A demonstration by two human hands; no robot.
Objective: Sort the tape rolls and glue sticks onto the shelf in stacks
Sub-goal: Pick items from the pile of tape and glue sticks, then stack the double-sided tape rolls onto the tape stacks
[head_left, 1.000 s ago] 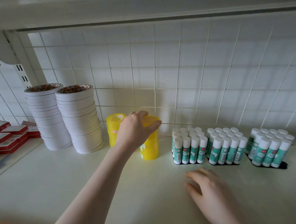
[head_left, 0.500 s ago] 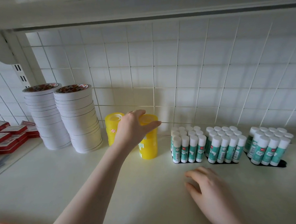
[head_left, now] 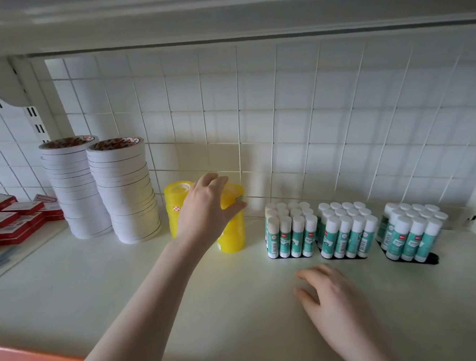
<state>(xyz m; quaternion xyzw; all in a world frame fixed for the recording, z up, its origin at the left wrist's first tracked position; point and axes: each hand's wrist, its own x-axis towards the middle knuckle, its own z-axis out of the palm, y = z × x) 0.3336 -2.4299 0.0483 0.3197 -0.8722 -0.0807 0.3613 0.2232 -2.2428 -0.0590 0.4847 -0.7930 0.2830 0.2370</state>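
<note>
Our left hand (head_left: 208, 209) wraps its grip around the upper part of the front yellow tape stack (head_left: 230, 222), thumb on the right side, fingers over the top. It stands on the shelf (head_left: 154, 295) beside a second yellow stack (head_left: 177, 205), between the white tape stacks (head_left: 121, 192) and the glue sticks (head_left: 290, 232). We judge the loose rolls light and slick, liable to shear apart; holding low steadies them. Our right hand (head_left: 337, 302) rests flat, fingers relaxed.
</note>
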